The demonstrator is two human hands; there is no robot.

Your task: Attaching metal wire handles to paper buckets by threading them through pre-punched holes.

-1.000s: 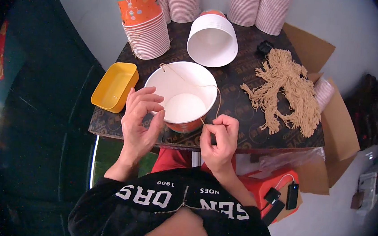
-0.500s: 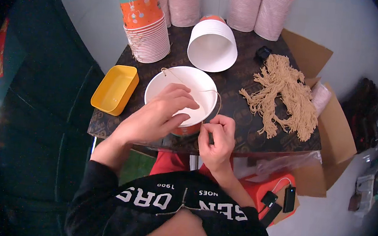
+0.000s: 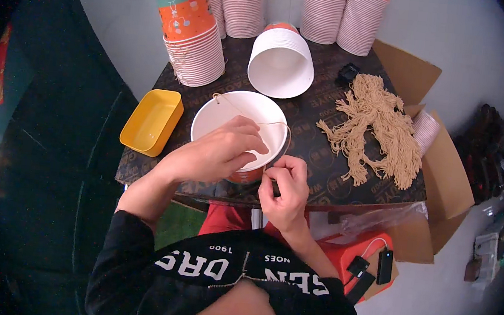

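And the right hand (image 3: 285, 187) is pinched on the string (image 3: 289, 138) beside the paper bucket (image 3: 230, 109), upright near the table's (image 3: 338, 196) front edge; the left hand (image 3: 224, 149) curves over its mouth, fingertip grip impossible to tell.

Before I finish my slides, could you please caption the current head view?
Left hand over a white-lined bucket, right hand pinching thin tan cord beside it.

dark table (image 3: 310, 141) | white tub (image 3: 253, 105) | yellow bin (image 3: 150, 121) | tan cords (image 3: 390, 124) | stacked tubs (image 3: 194, 61)
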